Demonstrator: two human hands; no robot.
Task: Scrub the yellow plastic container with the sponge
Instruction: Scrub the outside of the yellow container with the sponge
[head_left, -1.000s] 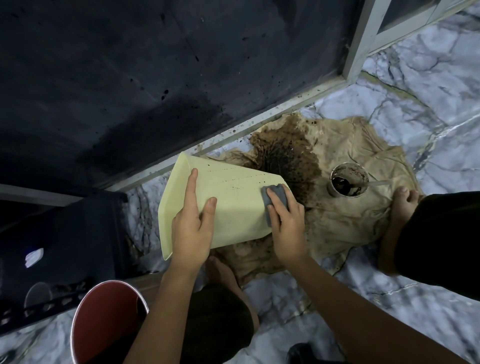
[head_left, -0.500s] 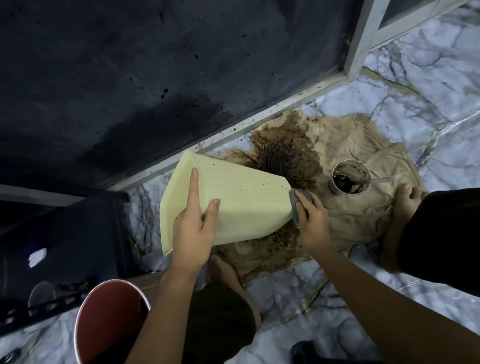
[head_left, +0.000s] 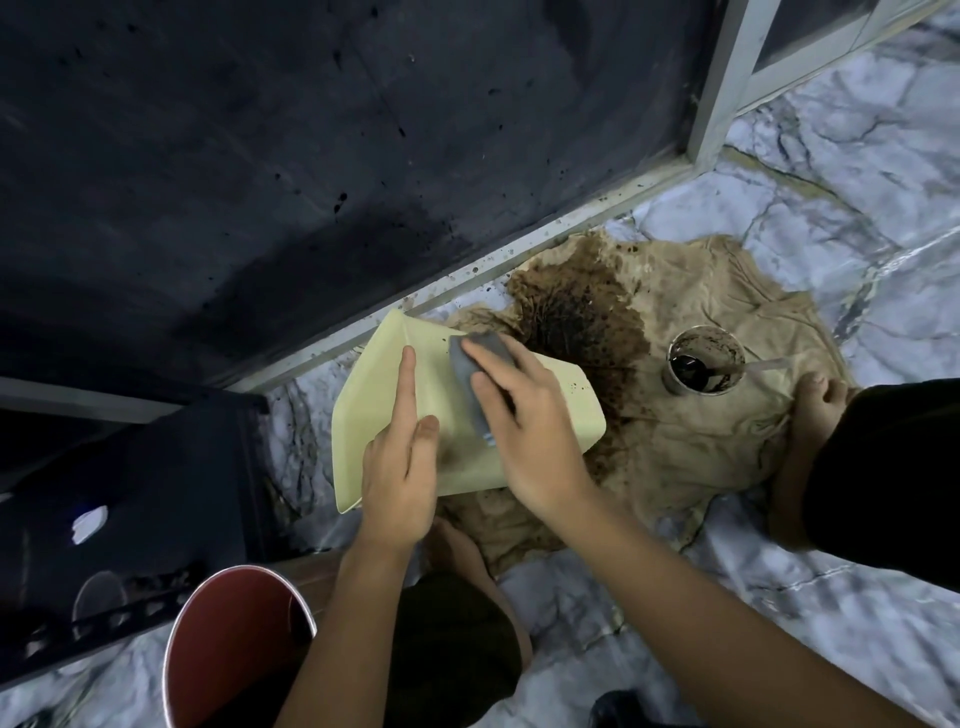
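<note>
**Sponge pressed to yellow container over stained cloth**

A person crouching on a marble floor (head_left: 779, 613) holds a yellow plastic container (head_left: 382, 395) tipped on its side above the near-left edge of a tan cloth (head_left: 717, 415), which is spread flat on the floor. The left hand (head_left: 400, 467) rests against the container's upper face with index finger and thumb laid out straight, steadying it rather than curling round it. The right hand (head_left: 524, 431) presses a grey sponge (head_left: 475, 364) against the same face, its fingers lying over the sponge and bending down around it; the sponge sits toward the container's wide, open end, just right of the left index finger. The container's narrower base points toward a dark brown stain (head_left: 576, 317) soaked into the cloth. Further right on the cloth stands a small round cup (head_left: 705, 364) holding dark liquid, with a clear handle sticking out of it. The person's bare feet touch the cloth's edges, one beneath the container and one beside the cup. A red bucket (head_left: 234, 644) stands on the floor near the left forearm, and a dark wall (head_left: 311, 156) with a pale frame rises behind the cloth.
</note>
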